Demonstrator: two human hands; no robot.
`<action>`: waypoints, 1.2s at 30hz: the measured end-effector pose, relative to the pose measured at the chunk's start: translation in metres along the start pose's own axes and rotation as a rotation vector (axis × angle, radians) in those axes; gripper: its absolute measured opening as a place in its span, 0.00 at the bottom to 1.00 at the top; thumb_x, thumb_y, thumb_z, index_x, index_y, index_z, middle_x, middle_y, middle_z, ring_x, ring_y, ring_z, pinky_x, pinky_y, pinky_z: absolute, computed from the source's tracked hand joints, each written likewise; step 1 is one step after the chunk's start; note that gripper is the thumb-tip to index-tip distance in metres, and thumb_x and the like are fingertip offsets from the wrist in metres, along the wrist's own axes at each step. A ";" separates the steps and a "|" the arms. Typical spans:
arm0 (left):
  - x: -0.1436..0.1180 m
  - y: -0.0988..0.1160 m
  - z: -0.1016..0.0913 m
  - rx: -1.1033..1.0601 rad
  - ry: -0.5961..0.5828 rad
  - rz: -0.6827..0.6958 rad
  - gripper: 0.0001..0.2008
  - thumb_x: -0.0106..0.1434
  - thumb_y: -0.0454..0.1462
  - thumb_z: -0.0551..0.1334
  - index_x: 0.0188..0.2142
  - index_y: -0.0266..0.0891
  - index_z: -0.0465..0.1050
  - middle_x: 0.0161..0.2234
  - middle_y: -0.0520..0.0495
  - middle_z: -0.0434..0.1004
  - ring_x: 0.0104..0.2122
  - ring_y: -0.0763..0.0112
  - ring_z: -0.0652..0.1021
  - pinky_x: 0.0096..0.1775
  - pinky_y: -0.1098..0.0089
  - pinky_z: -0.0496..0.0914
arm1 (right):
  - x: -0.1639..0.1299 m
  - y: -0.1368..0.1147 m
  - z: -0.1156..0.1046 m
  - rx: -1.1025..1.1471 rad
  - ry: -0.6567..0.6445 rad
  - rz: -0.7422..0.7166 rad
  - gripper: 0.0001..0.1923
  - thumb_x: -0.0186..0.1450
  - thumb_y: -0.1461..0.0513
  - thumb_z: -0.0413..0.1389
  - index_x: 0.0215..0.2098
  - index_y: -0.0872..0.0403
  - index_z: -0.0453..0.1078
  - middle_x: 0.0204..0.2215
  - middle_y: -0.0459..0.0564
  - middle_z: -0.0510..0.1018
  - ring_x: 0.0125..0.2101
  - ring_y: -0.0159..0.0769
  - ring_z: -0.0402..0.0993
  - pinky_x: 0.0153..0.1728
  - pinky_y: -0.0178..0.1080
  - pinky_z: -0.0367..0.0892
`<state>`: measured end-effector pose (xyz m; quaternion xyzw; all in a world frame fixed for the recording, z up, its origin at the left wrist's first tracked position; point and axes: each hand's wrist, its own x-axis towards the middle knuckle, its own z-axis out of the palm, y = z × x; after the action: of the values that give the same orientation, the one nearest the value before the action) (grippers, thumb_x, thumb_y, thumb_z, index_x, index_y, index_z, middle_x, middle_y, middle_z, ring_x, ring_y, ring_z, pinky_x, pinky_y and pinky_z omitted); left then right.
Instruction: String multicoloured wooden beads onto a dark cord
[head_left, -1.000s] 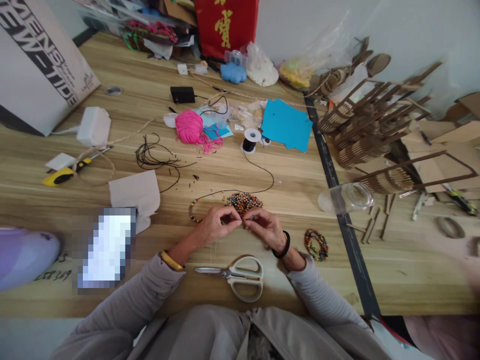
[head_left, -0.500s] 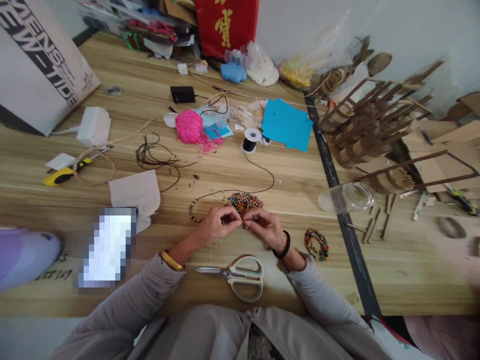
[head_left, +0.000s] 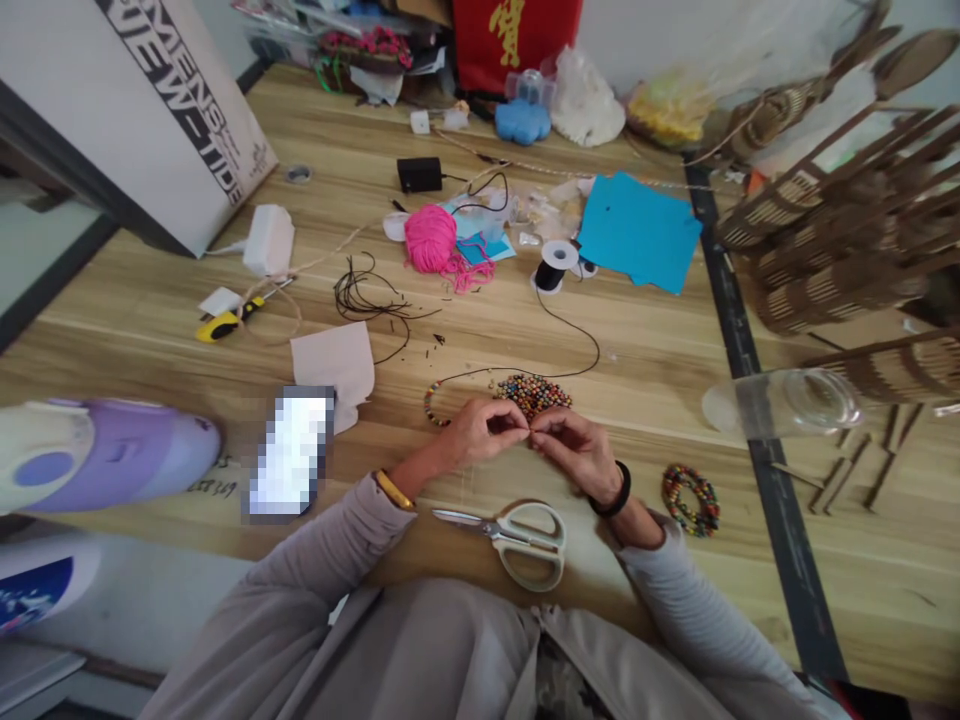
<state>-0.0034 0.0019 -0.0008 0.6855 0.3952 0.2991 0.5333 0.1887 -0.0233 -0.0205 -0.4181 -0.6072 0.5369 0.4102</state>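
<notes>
My left hand (head_left: pixel 487 430) is closed in a pinch in front of the bead pile (head_left: pixel 534 394), holding the end of a thin black cord. A short curved string of colored beads (head_left: pixel 430 402) runs on this cord and passes behind my left hand. Thumb and forefinger of my right hand (head_left: pixel 581 450) pinch what looks like a tiny bead, right against the left fingertips; fine detail there is too small to tell. From the strung beads the cord leads back to a black cord spool (head_left: pixel 553 268). A coiled bead bracelet (head_left: pixel 690 499) lies right of my right hand.
Scissors (head_left: pixel 517 540) lie near the front edge, below my hands. On the left are a phone (head_left: pixel 291 455), a purple bottle (head_left: pixel 150 455) and a yellow-handled screwdriver (head_left: pixel 229 322). Pink yarn (head_left: pixel 430 240) and blue sheets (head_left: pixel 637 230) lie behind; a clear jar (head_left: pixel 784 403) lies right.
The camera view has turned left, so everything appears further right and more of the purple bottle shows. Both hands keep their pinch, fingertips together, in front of the bead pile.
</notes>
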 end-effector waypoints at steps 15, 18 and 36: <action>0.001 -0.005 0.001 -0.054 0.014 -0.083 0.06 0.55 0.34 0.65 0.34 0.34 0.76 0.27 0.48 0.77 0.27 0.73 0.75 0.31 0.74 0.69 | 0.003 -0.001 0.001 0.083 0.015 0.022 0.11 0.61 0.55 0.61 0.35 0.55 0.70 0.25 0.46 0.74 0.23 0.28 0.68 0.26 0.33 0.66; 0.002 -0.005 0.002 -0.075 0.023 -0.108 0.07 0.54 0.34 0.65 0.34 0.33 0.75 0.27 0.49 0.76 0.27 0.74 0.75 0.31 0.74 0.69 | 0.002 -0.001 0.001 0.095 0.019 0.030 0.12 0.61 0.54 0.61 0.34 0.55 0.71 0.25 0.46 0.74 0.23 0.28 0.68 0.26 0.32 0.65; 0.001 -0.014 -0.001 0.053 0.013 -0.013 0.05 0.57 0.35 0.63 0.32 0.35 0.76 0.28 0.48 0.78 0.28 0.73 0.74 0.31 0.74 0.66 | 0.003 0.000 0.001 0.131 0.016 0.040 0.12 0.60 0.54 0.62 0.34 0.55 0.70 0.25 0.46 0.73 0.23 0.27 0.67 0.26 0.32 0.66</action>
<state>-0.0070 0.0046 -0.0138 0.6949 0.4109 0.2893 0.5144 0.1870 -0.0210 -0.0201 -0.4068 -0.5590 0.5801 0.4307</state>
